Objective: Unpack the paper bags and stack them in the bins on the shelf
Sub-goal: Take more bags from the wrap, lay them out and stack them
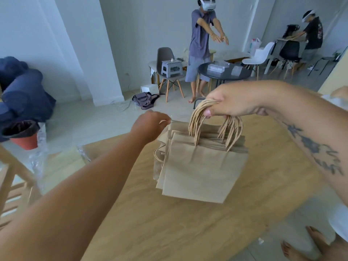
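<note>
A bundle of flat brown paper bags (203, 166) hangs above the wooden table (169, 223). My right hand (231, 102) is shut on their twisted paper handles (203, 121) and holds the whole stack up. My left hand (150, 125) reaches to the upper left edge of the stack, its fingers pinched at the rim of the rearmost bag. A few bags at the back left have slipped lower than the front ones. No shelf or bins are visible.
Clear plastic wrapping (37, 157) lies at the table's left edge beside a wooden chair (13, 185). A red pot (24, 136) and a blue beanbag (20, 91) sit at left. Two people in headsets stand beyond, near a round black table (224, 71) and chairs.
</note>
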